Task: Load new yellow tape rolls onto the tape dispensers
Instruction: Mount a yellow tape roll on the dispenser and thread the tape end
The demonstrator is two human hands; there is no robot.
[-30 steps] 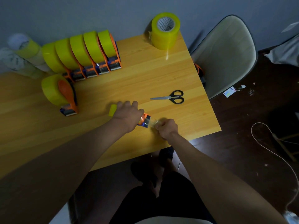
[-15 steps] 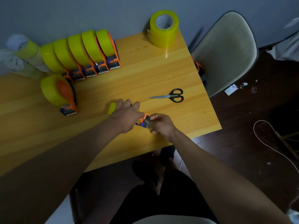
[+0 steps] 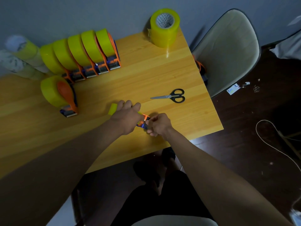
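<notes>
Centre of frame: left hand [image 3: 126,117] is wrapped over a tape dispenser [image 3: 143,122], mostly hiding it; only the orange/blue front end and a sliver of yellow tape roll [image 3: 112,109] at the hand's left edge show. Right hand [image 3: 158,123] is closed, fingertips pinched at the dispenser's front end; can't tell exactly what it grips.

Surroundings: smooth glossy wooden table [image 3: 154,69]. Black-handled scissors [image 3: 172,96] lie flat just above-right of the hands, apart from them. Upper left: row of five loaded dispensers [image 3: 84,54], yellow rolls on orange frames, packed side by side. One more loaded dispenser [image 3: 59,95] stands alone below that row. Stack of yellow rolls [image 3: 164,28] stands upright at the top table corner, cardboard core visible. Blurred rolls [image 3: 17,56] at far left edge. Pale moulded chair [image 3: 228,49] sits to the right of the table, on a dark floor [image 3: 244,119].
</notes>
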